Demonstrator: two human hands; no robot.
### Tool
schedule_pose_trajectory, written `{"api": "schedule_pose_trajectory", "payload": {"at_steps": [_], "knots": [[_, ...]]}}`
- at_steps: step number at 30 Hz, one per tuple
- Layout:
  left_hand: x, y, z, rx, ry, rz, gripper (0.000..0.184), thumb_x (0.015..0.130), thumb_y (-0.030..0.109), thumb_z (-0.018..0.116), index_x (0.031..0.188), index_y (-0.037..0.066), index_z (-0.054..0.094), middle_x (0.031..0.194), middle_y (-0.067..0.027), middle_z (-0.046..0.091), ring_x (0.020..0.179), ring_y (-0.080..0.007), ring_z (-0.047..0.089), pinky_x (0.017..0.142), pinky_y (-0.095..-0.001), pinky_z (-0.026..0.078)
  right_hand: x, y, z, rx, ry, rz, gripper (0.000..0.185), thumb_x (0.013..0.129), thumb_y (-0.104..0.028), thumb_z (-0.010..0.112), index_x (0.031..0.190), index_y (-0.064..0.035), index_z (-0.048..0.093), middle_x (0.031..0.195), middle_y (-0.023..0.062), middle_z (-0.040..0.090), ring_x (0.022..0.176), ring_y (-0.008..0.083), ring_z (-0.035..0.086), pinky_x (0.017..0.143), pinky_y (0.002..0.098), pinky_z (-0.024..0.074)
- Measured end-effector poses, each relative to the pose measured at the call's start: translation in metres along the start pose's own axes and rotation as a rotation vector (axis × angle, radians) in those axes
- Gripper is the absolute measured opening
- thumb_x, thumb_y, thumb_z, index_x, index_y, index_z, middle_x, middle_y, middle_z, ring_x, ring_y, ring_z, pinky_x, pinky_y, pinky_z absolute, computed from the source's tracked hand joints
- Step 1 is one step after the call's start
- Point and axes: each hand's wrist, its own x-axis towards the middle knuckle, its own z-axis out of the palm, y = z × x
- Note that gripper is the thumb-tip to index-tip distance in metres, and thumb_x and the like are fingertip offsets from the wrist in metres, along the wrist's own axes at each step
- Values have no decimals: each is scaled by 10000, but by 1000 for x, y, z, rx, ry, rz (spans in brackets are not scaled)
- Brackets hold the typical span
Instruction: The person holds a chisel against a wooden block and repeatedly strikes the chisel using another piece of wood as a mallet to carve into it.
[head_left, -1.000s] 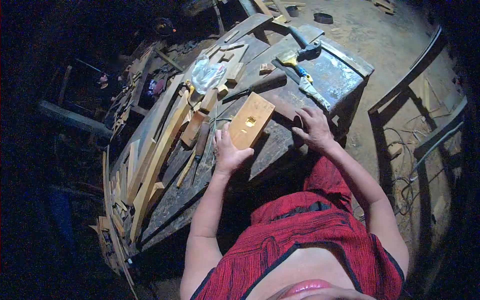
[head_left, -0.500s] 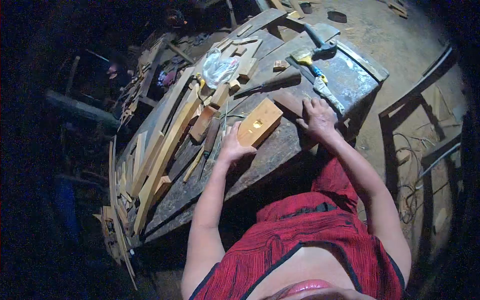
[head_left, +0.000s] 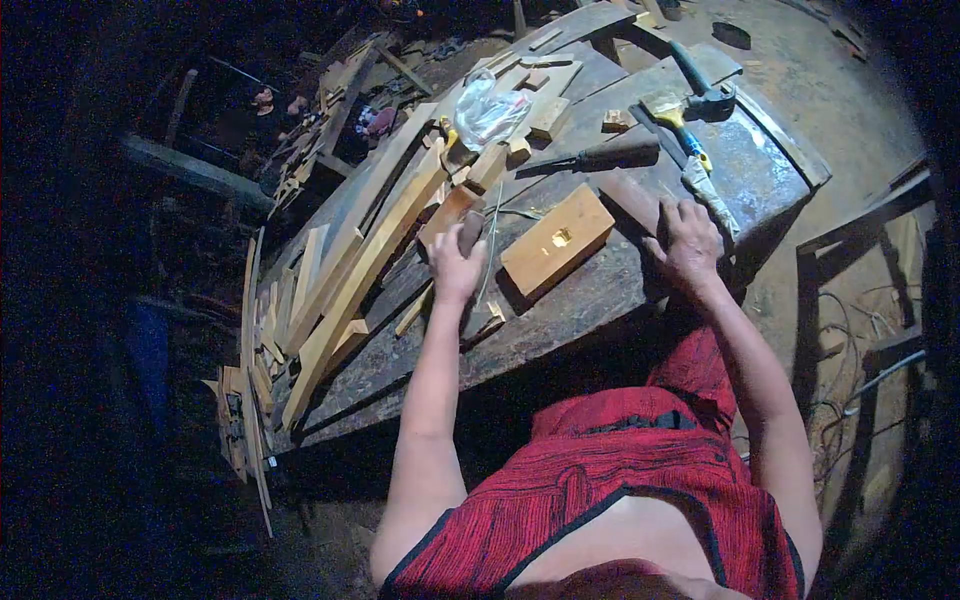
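My left hand point(head_left: 458, 270) is closed around the dark wooden handle of a chisel point(head_left: 470, 231) on the workbench; its lower part is hidden by my hand and arm. To the right of that hand, a smooth rectangular wooden block point(head_left: 540, 266) lies with a small chipped hole in its upper face. Neither hand touches the block. My right hand point(head_left: 690, 243) rests with fingers apart at the end of a flat reddish-brown wood piece point(head_left: 632, 198), beside a rag-wrapped handle point(head_left: 710, 195).
On the workbench point(head_left: 560, 325) lie a long dark-handled tool point(head_left: 610, 154), a brush point(head_left: 668, 108), a hammer point(head_left: 710, 100) and a clear plastic bag point(head_left: 488, 112). Long wood strips point(head_left: 375, 255) pile up on the left. A frame point(head_left: 870, 220) stands at the right, with cables on the floor.
My left hand has let go of the wooden block and moved left onto the chisel handle. My right hand stays by the flat wood piece. The camera view has shifted.
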Motion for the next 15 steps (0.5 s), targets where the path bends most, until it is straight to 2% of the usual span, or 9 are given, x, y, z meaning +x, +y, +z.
{"api": "schedule_pose_trajectory", "payload": {"at_steps": [1,3,5,15], "knots": [[2,-9,-3,31,43,-21,505,669,326,675,1055,25,549,985,-167,545,1003,-345,478,902,-436,370,1,1,0,11,-2,-3,631,630,-305,714,1176,-105,469,983,104,490,938,282,491,742,391,445],[7,-33,0,138,28,-63,496,656,300,668,1053,24,558,989,-175,548,997,-340,492,882,-425,389,1,3,5,6,25,-18,621,612,-332,720,1135,-105,473,975,98,494,930,272,492,721,387,446],[10,-49,6,169,-133,-201,479,639,282,660,1031,20,575,979,-188,561,969,-348,510,870,-418,402,1,4,8,-4,51,-31,613,594,-359,726,1093,-105,477,968,92,497,921,261,492,700,382,446],[11,-43,13,241,-193,-182,449,662,313,663,999,26,591,993,-213,582,959,-369,539,857,-437,412,-1,3,6,8,19,-7,654,597,-341,732,1143,-94,472,994,95,483,948,268,478,733,388,437]]}}
